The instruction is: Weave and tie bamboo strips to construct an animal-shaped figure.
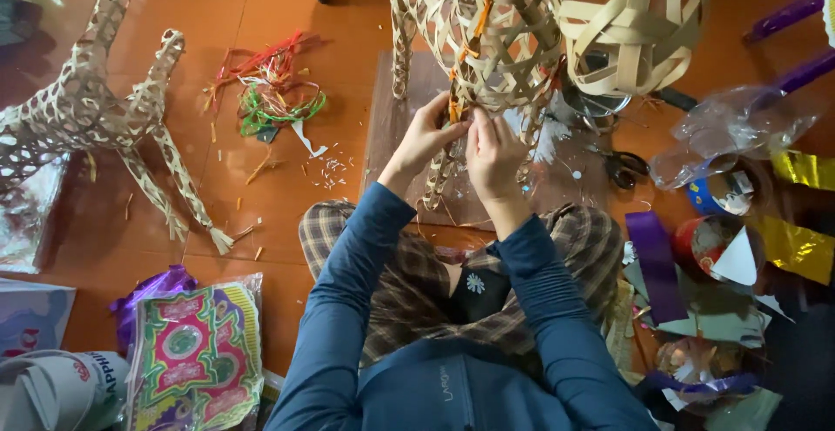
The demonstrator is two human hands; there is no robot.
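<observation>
On an orange tiled floor (261,222), seated cross-legged before a tall animal-shaped frame of woven pale bamboo strips (487,40), standing on a brown board (383,135) directly ahead of the knees. Left hand (428,135) and right hand (491,154) pressed close together at the frame's lower belly, fingers (452,122) narrowed to a pinch on an orange strip (453,109) threaded through the weave; whether fully clamped on it, cannot tell. Likely light, springy and hollow, that lattice: stiff enough to stand, yet apt to crush or splay under a hard squeeze, with sharp cut strip ends. Best taken at crossing points of the weave or around a leg, not by a single loose strip. Open room to the left of the board, short of a heap of red and green trimmings (270,92) and a second woven bamboo figure lying on its side (87,118). Tight on the right: black-handled scissors (622,168), crumpled clear plastic (739,126), gold foil sheets (800,248) and a purple ribbon (654,266) crowding the board's edge.
</observation>
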